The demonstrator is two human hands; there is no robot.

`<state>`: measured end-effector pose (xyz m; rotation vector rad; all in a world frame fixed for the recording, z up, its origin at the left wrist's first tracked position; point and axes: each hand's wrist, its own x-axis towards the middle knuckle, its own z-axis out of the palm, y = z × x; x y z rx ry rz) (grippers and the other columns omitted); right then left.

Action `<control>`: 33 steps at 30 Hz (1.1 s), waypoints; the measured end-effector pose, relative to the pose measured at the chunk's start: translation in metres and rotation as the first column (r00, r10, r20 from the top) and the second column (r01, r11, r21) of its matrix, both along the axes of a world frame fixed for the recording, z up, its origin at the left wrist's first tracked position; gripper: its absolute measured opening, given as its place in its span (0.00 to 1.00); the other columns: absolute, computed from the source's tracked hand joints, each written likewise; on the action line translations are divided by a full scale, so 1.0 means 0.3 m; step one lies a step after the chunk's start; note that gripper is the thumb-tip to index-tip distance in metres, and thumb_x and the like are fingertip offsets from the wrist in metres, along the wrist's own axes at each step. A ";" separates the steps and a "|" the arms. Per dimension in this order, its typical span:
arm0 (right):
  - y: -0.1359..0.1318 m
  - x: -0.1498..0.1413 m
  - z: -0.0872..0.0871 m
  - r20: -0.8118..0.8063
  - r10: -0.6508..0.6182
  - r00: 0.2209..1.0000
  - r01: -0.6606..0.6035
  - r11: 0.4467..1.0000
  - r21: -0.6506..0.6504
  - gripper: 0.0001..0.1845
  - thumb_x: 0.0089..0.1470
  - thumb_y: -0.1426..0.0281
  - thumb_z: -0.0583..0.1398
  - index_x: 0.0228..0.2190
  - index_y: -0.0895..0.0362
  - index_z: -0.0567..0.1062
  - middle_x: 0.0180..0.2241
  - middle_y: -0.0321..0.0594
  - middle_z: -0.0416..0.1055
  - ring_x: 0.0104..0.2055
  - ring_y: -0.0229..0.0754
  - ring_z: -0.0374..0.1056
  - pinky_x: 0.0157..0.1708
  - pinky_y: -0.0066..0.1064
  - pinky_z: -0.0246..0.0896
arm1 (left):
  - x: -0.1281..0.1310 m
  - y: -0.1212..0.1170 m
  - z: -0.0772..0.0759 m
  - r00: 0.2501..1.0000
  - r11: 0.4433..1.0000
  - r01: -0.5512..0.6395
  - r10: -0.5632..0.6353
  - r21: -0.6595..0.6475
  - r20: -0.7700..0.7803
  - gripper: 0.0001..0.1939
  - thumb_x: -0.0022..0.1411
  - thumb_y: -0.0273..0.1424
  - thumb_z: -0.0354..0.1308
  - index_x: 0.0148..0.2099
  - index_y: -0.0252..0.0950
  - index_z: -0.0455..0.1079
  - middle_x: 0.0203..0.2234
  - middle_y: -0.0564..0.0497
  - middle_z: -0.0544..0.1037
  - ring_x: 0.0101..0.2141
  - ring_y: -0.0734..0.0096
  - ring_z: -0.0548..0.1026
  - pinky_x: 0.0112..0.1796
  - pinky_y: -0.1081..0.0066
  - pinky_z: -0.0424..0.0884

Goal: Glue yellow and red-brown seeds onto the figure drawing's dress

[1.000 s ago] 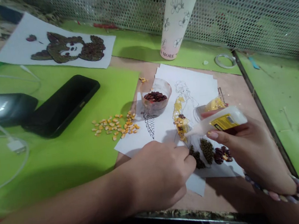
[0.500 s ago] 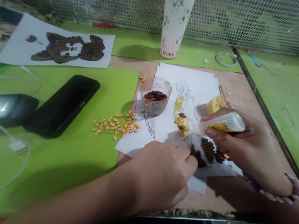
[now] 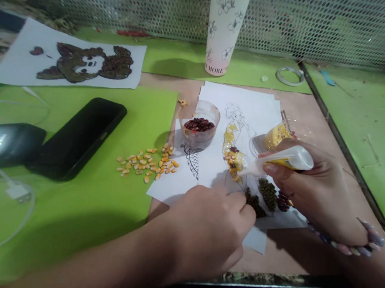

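My right hand is closed around a white glue bottle with a yellow label. Its nozzle points left, and the tip is at the yellow patch on a line drawing of a figure. Yellow pieces and a few dark red beans cover that patch; dark green beans fill shapes lower down. My left hand rests on the drawing's paper, fingers curled in; whether they hold anything is hidden. A clear cup of dark red beans stands on the paper's left part.
Corn kernels lie loose on the green surface, near a black phone and a white cable. Behind are a finished fox-like bean picture, a tall floral tumbler and a tape roll. A cup of yellow pieces stands behind my right hand.
The view has shifted very slightly. Both hands hold almost the same pose, and the nozzle stays at the lower part of the yellow patch.
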<state>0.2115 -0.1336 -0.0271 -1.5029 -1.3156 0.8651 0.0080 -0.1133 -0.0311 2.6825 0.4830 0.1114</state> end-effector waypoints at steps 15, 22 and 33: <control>0.011 -0.017 -0.028 -0.285 -0.093 0.954 0.074 0.994 -0.079 0.13 0.45 0.67 0.72 0.26 0.52 0.73 0.15 0.26 0.58 0.15 0.29 0.47 0.13 0.26 0.40 | -0.002 0.003 -0.006 1.000 1.000 0.000 0.000 0.020 0.014 0.05 0.61 0.32 0.58 0.33 0.38 0.65 0.30 0.51 0.76 0.25 0.64 0.72 0.20 0.64 0.56; 0.015 -0.021 -0.042 -0.308 -0.085 0.947 0.070 0.996 -0.059 0.17 0.46 0.67 0.72 0.20 0.52 0.68 0.12 0.26 0.55 0.13 0.30 0.47 0.11 0.27 0.40 | 0.001 0.001 -0.006 1.000 1.000 0.006 -0.006 0.014 0.018 0.06 0.61 0.32 0.58 0.34 0.38 0.66 0.29 0.51 0.76 0.25 0.66 0.70 0.20 0.66 0.55; -0.006 0.001 0.001 0.070 0.056 0.996 -0.068 0.980 0.189 0.10 0.52 0.73 0.68 0.35 0.46 0.80 0.32 0.34 0.73 0.37 0.40 0.68 0.36 0.33 0.62 | -0.003 0.005 -0.002 0.997 0.999 -0.025 0.023 0.032 0.070 0.05 0.60 0.31 0.60 0.33 0.37 0.67 0.28 0.51 0.75 0.28 0.66 0.70 0.24 0.66 0.56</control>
